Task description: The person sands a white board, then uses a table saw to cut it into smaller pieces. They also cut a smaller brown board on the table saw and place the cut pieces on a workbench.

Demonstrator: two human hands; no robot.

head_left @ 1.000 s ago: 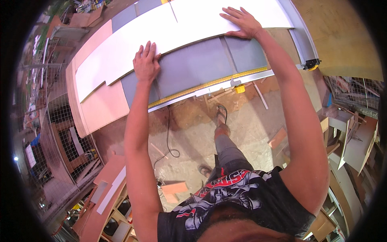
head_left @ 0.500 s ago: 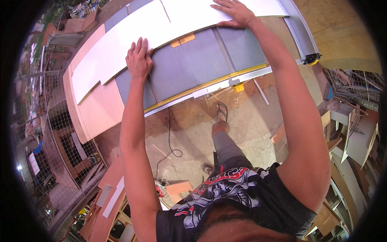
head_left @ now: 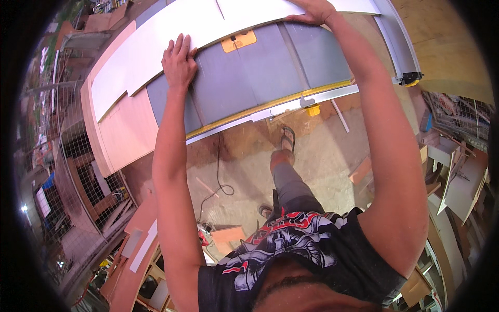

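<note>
A long white panel (head_left: 150, 49) with a stepped left end lies across a grey saw table (head_left: 244, 78). My left hand (head_left: 180, 63) rests on the panel near its close edge, fingers stretched forward and thumb out to the side. At the top of the view, my right hand (head_left: 316, 11) lies on the panel's near edge toward the right, partly cut off by the frame, its thumb along that edge. Between the hands, an orange insert plate (head_left: 240, 41) shows beside the panel's edge. To the right stands a metal fence (head_left: 399, 44), next to the panel's end.
A rail with a yellow measuring tape (head_left: 270, 108) and a yellow knob (head_left: 312, 111) runs along the table's front. Pale wood (head_left: 127, 132) extends at left. A black cord (head_left: 218, 161) trails on the floor. Board offcuts (head_left: 457, 182) and wire mesh (head_left: 78, 140) flank the area.
The panel has slid away from me, uncovering more of the orange insert plate. My right hand has moved farther forward with it; the left stays on the panel.
</note>
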